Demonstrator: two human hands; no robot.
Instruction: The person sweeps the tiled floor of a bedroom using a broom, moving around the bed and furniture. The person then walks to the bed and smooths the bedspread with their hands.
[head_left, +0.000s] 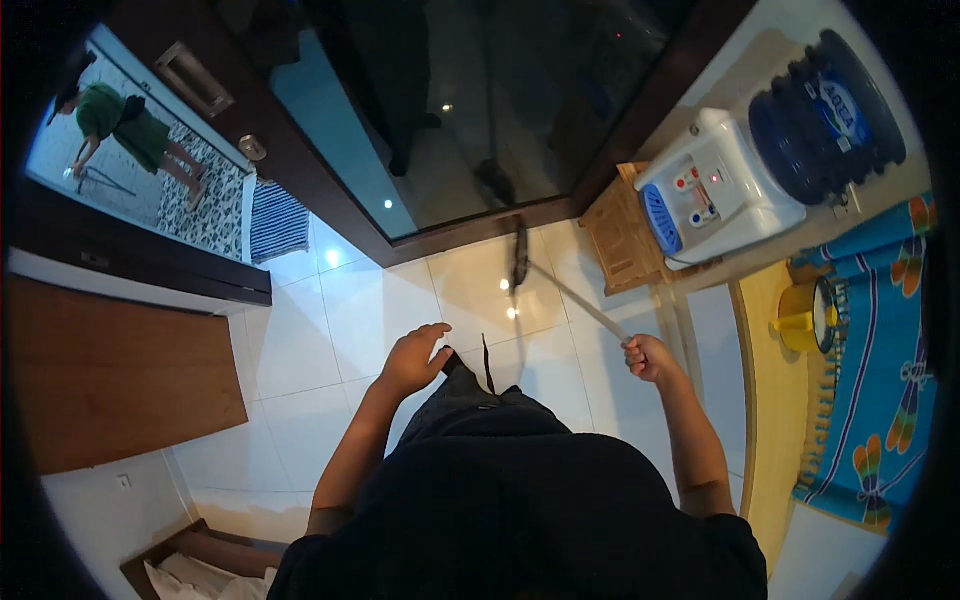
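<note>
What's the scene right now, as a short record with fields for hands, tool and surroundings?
right hand: closed around the slim, pale, long handle
tool head: dark, elongated, by the foot of the dark-framed glass door
left hand: holding nothing visible, fingers loosely open, near the dark cloth garment
ahead right: white plastic water dispenser with ribbed blue bottle
right: yellow handled pot beside blue patterned cloth

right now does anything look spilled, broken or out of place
Nothing looks spilled or damaged on the tile floor. One small oddity: a thin dark strip, perhaps a loose drawstring, sticks out in front of the dark pants.
</note>
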